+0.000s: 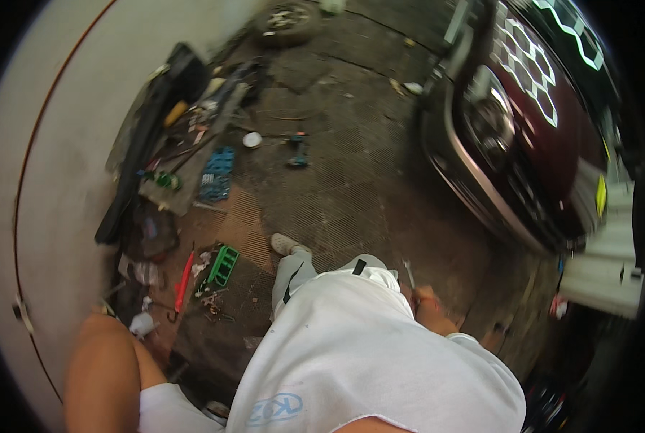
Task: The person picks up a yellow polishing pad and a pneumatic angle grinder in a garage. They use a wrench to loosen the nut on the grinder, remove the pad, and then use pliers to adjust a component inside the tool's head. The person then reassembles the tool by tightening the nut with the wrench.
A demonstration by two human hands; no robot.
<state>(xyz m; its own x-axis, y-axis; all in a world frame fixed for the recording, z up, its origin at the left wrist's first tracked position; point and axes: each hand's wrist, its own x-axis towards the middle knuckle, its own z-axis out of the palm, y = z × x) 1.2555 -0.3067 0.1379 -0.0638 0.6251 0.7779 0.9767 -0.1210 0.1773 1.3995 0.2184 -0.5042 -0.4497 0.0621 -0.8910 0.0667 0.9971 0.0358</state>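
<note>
The wrench (pixel 409 274) is seen as a slim, straight, silver-grey tool with a pale, shiny shaft and a slightly widened upper end; its lower end is covered by the right hand (pixel 427 299). It is held to the right of the shirt (pixel 366 346), above the floor (pixel 344 173), its free end pointed away from the body. The right fingers, somewhat blurred, are closed around it. The left arm (pixel 100 375) is bent at the lower left; the left hand is hidden, and whether its fingers are apart or together cannot be told.

The following are counted: one wrench; one green tray (pixel 224 265); one red bar (pixel 185 280), laid just beside the tray; one blue case (pixel 217 175); one drill (pixel 298 151); one white disc (pixel 252 139), near the drill; one wheel (pixel 286 22); one shoe (pixel 285 244); and one dark red car (pixel 578 162), with one headlight (pixel 490 119) shown.
</note>
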